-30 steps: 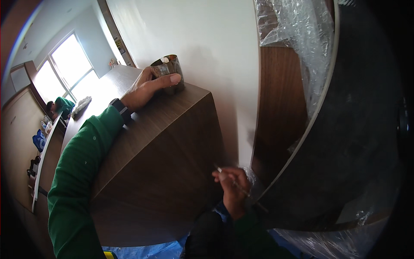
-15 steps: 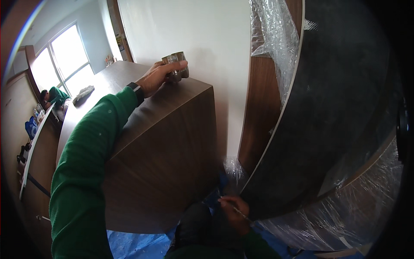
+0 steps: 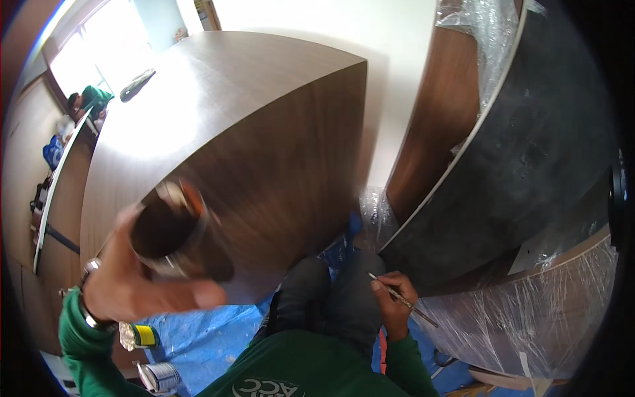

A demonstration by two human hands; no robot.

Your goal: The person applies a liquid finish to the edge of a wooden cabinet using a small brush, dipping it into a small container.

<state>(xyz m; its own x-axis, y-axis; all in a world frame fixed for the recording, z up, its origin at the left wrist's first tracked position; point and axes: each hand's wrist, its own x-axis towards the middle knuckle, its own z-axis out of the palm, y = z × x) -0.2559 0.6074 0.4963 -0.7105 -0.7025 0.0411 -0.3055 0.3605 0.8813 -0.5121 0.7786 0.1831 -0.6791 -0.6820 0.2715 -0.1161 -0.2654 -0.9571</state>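
Note:
My left hand (image 3: 132, 288) is wrapped round a see-through cup (image 3: 205, 255) with a dark inside, tilted toward me in front of the wood-veneer cabinet (image 3: 304, 142). Something orange and something pale show at the cup's rim, blurred by motion. Low on the right, my right hand (image 3: 395, 301) pinches a thin paintbrush (image 3: 424, 318) with a speckled handle, slanting across the fingers. That hand is above my leg, apart from the dark curved panel (image 3: 503, 178) beside it.
Blue sheeting (image 3: 211, 334) covers the floor, with a yellow-labelled can (image 3: 142, 336) and another tin (image 3: 162, 376) at lower left. Clear plastic wrap (image 3: 509, 324) covers the lower right piece. A person in green (image 3: 96, 99) is beyond the cabinet. A dark item (image 3: 137, 85) lies on top.
My left hand has lifted the cup off the cabinet top and brought it back toward me, lower left. The right hand with the paintbrush has shifted slightly right and up. The view has tilted down.

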